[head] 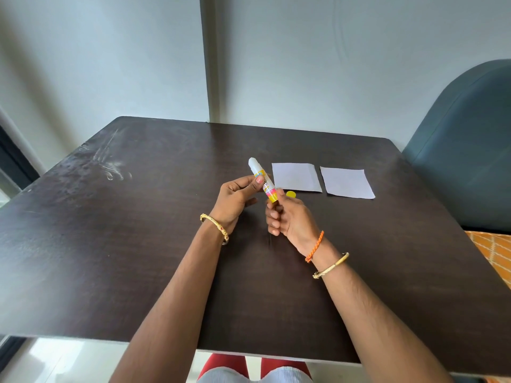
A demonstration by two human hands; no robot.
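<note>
While the uncapped glue stick [262, 180] is pinched at its middle by the left hand [235, 199] and gripped at its base by the right hand [290, 217], too much glue could be wound out if the base is overtwisted.

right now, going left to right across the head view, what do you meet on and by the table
left hand → glue stick → first white paper → second white paper → chair; right hand and yellow cap left out, since they overlap the first white paper's span
</note>
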